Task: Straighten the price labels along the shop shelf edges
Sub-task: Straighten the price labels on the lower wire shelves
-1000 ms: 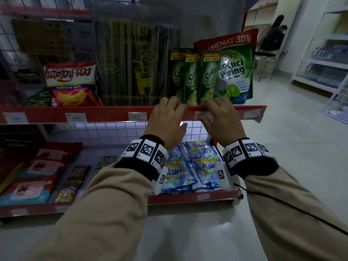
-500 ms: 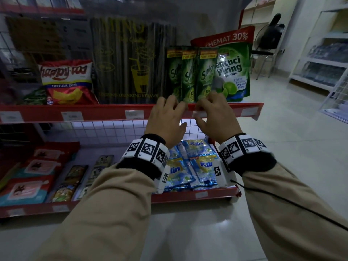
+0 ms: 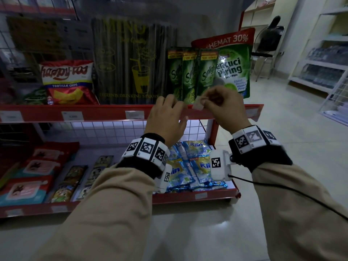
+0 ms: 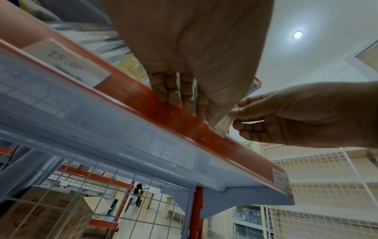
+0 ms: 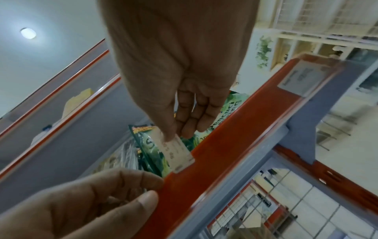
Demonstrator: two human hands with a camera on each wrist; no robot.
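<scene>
A red shelf edge strip [image 3: 105, 113] with a clear cover runs along the upper shelf. My right hand [image 3: 222, 108] pinches a small white price label [image 3: 198, 105] between thumb and fingers just above the strip's top edge. In the right wrist view the price label [image 5: 178, 153] stands tilted, its lower end at the strip [image 5: 235, 137]. My left hand [image 3: 167, 117] sits just left of it, fingers curled over the strip's top and thumb on its front. The left hand's fingertips [image 4: 171, 97] touch the strip [image 4: 126, 87] beside the label [image 4: 223, 125].
Other labels [image 3: 72, 116] [image 3: 134, 114] sit flat in the strip, and one [image 3: 251, 112] at its right end. Green Sunlight pouches [image 3: 190, 72] stand right behind my hands. Blue sachets [image 3: 190, 166] lie on the lower shelf. The tiled aisle floor [image 3: 282, 147] stretches to the right.
Both hands were pressed on the strip over the label. My right hand has since risen with the label pinched in it, above the strip's edge. The left hand stays on the strip.
</scene>
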